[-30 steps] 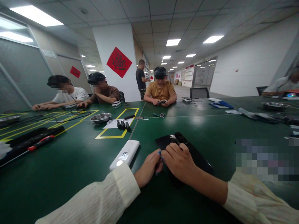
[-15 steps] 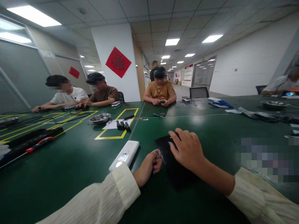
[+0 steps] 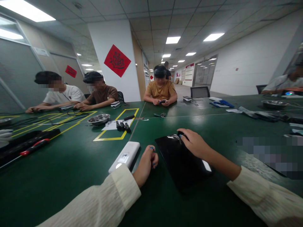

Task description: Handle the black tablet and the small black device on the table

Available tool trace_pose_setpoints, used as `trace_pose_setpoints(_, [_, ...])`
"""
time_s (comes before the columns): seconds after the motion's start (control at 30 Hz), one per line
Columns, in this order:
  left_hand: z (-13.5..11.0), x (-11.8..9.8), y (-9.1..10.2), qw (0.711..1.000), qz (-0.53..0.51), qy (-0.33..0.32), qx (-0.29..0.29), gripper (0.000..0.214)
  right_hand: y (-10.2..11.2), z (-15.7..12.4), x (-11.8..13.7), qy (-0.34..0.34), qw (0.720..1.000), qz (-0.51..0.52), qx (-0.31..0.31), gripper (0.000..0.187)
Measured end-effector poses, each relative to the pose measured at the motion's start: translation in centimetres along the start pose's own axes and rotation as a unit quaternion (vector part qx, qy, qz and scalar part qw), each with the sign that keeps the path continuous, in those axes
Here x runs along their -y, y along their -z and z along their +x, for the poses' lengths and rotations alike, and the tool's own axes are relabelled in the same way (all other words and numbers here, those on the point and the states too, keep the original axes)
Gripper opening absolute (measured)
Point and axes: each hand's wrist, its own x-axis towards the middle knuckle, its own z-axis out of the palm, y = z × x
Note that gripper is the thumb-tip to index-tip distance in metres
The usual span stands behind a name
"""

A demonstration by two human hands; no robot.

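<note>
A flat, glossy black sheet (image 3: 174, 164) lies on the green table in front of me; its exact kind is unclear. My right hand (image 3: 193, 142) grips its far right edge between thumb and curled fingers. Dark material shows in that grip, partly hidden by the fingers. To the left of the sheet, my left hand (image 3: 148, 162) rests on the table with its fingers curled in, apart from the sheet. Nothing shows in it. Close beside that hand lies a white oblong device (image 3: 125, 156) with a label, its near end partly covered by my sleeve.
Metal bowl (image 3: 98, 119), white paper and several black cylindrical parts (image 3: 123, 126) are grouped by a yellow-taped outline. A red-handled screwdriver (image 3: 35, 147) lies at left. Co-workers (image 3: 161, 90) sit around the table. Cloths (image 3: 255, 113) and another bowl (image 3: 274, 104) are at right.
My right hand has gone from lying spread over the black sheet to gripping its far right edge, and more of the glossy surface shows. My left hand has drawn slightly left, away from the sheet.
</note>
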Motion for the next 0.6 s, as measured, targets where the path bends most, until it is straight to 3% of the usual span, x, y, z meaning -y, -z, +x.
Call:
trace_pose_setpoints(0.23, [0.0,0.0,0.3,0.999,0.035,-0.028,-0.018,0.026,0.4,-0.2,-1.6,-0.045,0.985,0.138,-0.089,0.037])
trace_pose_setpoints(0.33, [-0.1,0.1,0.3,0.998,0.046,-0.036,0.000,0.026,0.5,-0.3,-1.9,-0.100,0.969,0.209,-0.090,0.041])
trace_pose_setpoints(0.47, [-0.2,0.3,0.3,0.997,0.042,-0.052,0.033,0.027,0.2,-0.6,-1.8,-0.211,0.912,0.351,-0.032,0.049])
trace_pose_setpoints(0.6, [-0.3,0.3,0.3,0.996,0.056,-0.054,0.047,0.027,-1.1,-0.9,-1.6,-0.250,0.849,0.464,-0.036,0.048])
